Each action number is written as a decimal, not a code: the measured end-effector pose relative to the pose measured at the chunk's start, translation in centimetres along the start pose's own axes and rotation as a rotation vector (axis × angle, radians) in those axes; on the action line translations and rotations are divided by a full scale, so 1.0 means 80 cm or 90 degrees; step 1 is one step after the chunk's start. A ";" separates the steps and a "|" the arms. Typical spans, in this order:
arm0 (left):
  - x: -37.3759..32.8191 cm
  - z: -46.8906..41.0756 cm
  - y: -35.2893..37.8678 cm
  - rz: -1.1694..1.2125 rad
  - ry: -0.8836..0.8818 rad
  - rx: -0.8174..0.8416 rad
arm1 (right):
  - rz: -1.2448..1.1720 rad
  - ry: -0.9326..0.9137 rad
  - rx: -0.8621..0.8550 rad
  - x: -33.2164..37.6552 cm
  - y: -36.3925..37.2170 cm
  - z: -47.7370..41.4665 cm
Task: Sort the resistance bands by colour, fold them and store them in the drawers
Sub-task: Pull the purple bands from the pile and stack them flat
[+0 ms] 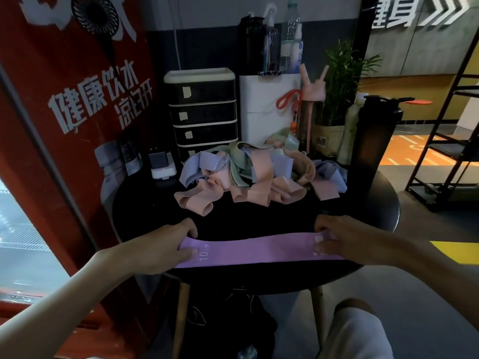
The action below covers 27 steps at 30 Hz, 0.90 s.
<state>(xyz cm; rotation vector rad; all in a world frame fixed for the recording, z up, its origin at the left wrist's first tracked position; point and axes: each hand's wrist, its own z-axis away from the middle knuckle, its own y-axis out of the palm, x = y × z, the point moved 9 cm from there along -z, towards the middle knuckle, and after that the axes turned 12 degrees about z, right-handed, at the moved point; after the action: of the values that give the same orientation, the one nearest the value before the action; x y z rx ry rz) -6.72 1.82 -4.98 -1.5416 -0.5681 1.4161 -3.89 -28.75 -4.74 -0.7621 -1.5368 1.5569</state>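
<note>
A purple band (255,248) (printed "10 LB") lies flat along the near edge of the round black worktop (261,278), the left hand (166,246) and right hand (344,239) pinching its ends. Behind it, a heap of bands (255,174) fronts the closed drawers (203,110).

White print reading "10 LB" marks one end of a flat purple fabric resistance band (259,248) lying across a round black counter (145,203). Large white Chinese characters, "健康饮水" above "凉白开", stand on a tall red panel (64,73) at left. At upper right, a raised white wall sign (394,11) shows "健身", its first character partly hidden, followed by chevron arrows. Pale paper tabs on a black plastic drawer unit (204,112) are too small to read.
</note>
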 end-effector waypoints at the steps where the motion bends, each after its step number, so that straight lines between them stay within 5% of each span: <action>1: 0.002 0.001 0.003 -0.004 -0.007 0.008 | -0.023 0.006 -0.009 -0.002 0.001 0.002; 5: -0.002 0.002 0.000 0.005 0.033 -0.022 | -0.055 -0.004 -0.052 -0.004 0.002 0.007; 13: -0.024 -0.015 -0.033 0.041 0.101 -0.253 | -0.083 0.020 -0.261 -0.021 -0.052 0.008; 17: -0.016 -0.016 -0.010 0.091 0.140 -0.243 | 0.075 0.017 -0.225 -0.032 -0.019 0.000; 27: 0.004 -0.019 -0.006 0.172 0.108 -0.257 | -0.136 0.029 -0.313 -0.048 -0.027 0.001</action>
<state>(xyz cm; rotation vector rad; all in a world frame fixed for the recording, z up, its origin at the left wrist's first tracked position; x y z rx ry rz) -5.08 1.81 -4.90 -2.1046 -0.5824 1.4068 -1.75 -32.20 -3.01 -0.8572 -1.9260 1.0071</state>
